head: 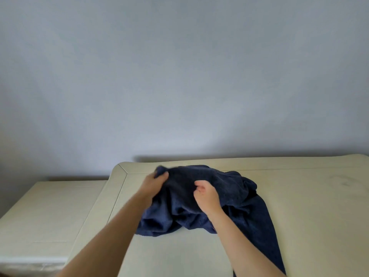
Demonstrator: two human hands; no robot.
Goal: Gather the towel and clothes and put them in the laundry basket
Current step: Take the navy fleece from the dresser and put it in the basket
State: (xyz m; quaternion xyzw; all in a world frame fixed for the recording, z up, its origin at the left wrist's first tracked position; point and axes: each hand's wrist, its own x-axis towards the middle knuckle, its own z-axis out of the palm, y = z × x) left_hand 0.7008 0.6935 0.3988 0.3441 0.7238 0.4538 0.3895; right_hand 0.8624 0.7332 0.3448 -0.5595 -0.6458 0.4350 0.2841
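Two bare forearms reach forward from the bottom edge over the cream counter. The right hand has its grip clamped on a fold of the dark blue towel; the left hand grips the towel's far left edge. The towel lies bunched on the counter, one end trailing toward the viewer at right. Behind stands a plain pale wall.

Your 2 bare forearms reach forward from the bottom edge, converging toward the middle. Your left hand lies farther out, back of the hand up, fingers curled closed around a fold of the dark blue towel. Your right hand sits nearer, palm turned inward, fingers bunched into the same cloth.
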